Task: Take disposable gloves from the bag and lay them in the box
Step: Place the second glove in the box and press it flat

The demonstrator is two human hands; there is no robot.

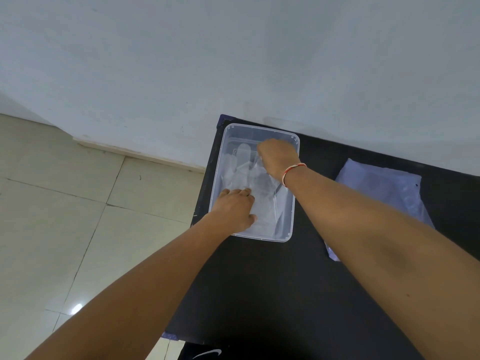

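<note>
Black table [259, 281] against a pale wall, tiled floor to the left. Clear box [294, 193] holds thin transparent gloves [244, 167]. Left hand [235, 210] lies flat on them, fingers together. Right hand [279, 158] pinches glove film at the far end. Bag [384, 188] lies well apart, right. Risk: film clings to skin, lifts out on withdrawal; light box may slide.
</note>
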